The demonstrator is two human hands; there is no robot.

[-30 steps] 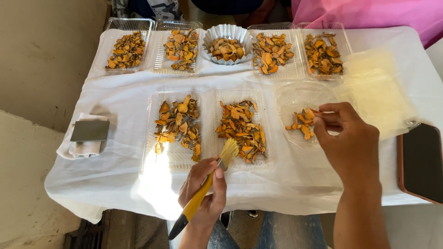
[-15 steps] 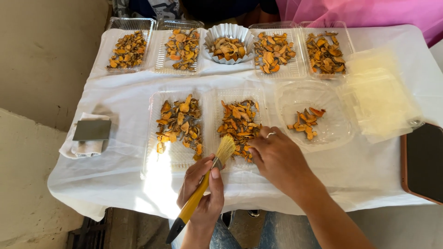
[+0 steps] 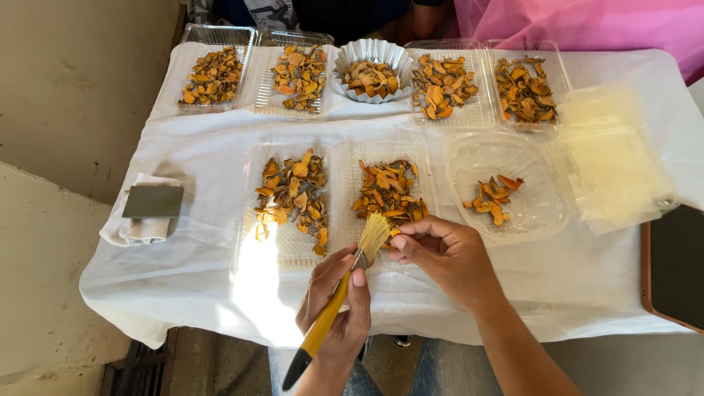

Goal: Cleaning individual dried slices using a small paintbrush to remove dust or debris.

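My left hand (image 3: 352, 312) grips a yellow-handled brush (image 3: 374, 233) with its pale bristles pointing up at the front edge of the middle clear tray (image 3: 427, 158). That tray holds dried orange slices (image 3: 385, 192). Just right of the bristles, my right hand (image 3: 447, 257) has its fingers pinched together, seemingly on one small orange piece (image 3: 396, 233). Further right is a round clear container (image 3: 546, 213) holding a few orange pieces (image 3: 493, 199). Another clear tray (image 3: 246, 227) of slices lies to the left.
Along the back of the white-clothed table (image 3: 183, 139) stand several clear trays of slices and a fluted foil cup (image 3: 374, 53). A stack of clear plastic lids (image 3: 609, 169) is at right. A dark tablet (image 3: 678, 264) sits at the right edge, a grey block on folded cloth (image 3: 152, 201) at left.
My right hand left the round container at right, reached into the middle tray, then drew back to the brush bristles. The left hand and brush stayed nearly still.
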